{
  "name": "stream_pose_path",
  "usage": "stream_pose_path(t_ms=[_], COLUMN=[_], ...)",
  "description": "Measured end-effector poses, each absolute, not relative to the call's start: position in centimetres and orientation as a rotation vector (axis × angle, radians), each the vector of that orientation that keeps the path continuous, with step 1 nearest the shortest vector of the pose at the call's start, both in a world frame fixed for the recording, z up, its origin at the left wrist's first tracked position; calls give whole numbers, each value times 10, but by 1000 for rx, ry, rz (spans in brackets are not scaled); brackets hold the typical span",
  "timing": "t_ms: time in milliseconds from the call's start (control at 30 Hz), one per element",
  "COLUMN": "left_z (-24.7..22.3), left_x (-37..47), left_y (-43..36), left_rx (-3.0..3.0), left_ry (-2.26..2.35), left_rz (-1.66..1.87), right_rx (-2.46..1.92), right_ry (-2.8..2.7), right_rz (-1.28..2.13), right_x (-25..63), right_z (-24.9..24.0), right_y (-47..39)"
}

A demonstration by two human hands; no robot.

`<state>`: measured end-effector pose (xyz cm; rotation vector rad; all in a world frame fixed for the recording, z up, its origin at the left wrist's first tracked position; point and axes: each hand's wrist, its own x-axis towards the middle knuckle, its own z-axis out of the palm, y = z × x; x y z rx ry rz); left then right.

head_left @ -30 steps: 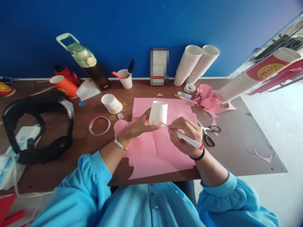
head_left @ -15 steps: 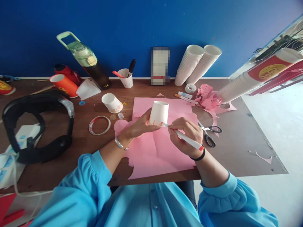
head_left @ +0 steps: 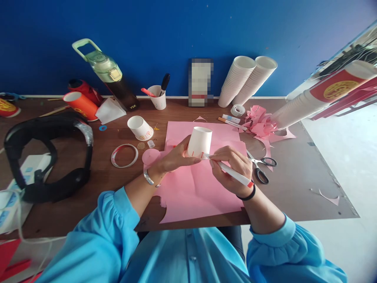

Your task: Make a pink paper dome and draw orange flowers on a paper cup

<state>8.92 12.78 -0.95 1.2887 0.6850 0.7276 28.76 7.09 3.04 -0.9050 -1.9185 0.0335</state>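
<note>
A white paper cup (head_left: pixel 200 140) is held in my left hand (head_left: pixel 176 157), over pink paper (head_left: pixel 203 188). Small red marks show near the cup's lower edge. My right hand (head_left: pixel 231 169) is closed around a white pen (head_left: pixel 234 172) with a red end, and the pen's tip meets the cup low on its side. To the left stands another paper cup (head_left: pixel 140 127) with orange-red drawings along its lower part. Scissors (head_left: pixel 259 169) with black handles lie just right of my right hand.
Two cup stacks (head_left: pixel 237 80), a cup with markers (head_left: pixel 158 102), and a bottle (head_left: pixel 118 84) stand at the back. A tape ring (head_left: pixel 124 156) and black headgear (head_left: pixel 48 159) lie left. Pink scraps (head_left: pixel 259 122) and a leaning cup stack (head_left: pixel 297 108) are right.
The red mark by the pen's tip looks slightly longer. Both hands keep their grips, and the whole view has shifted a little.
</note>
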Motion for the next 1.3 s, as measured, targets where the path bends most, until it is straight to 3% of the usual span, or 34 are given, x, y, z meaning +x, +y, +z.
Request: stream_pose_path(t_ms=[800,1300], left_z=[-9,-23], left_x=[89,87], left_y=[128,131], left_rx=[1299,1189], left_ry=[686,477], left_rz=[726,740], right_rx=[-911,-953], right_ry=[-1913,-1621], right_rz=[16,202], right_x=[286,295], right_z=[28,19], right_y=[70,72])
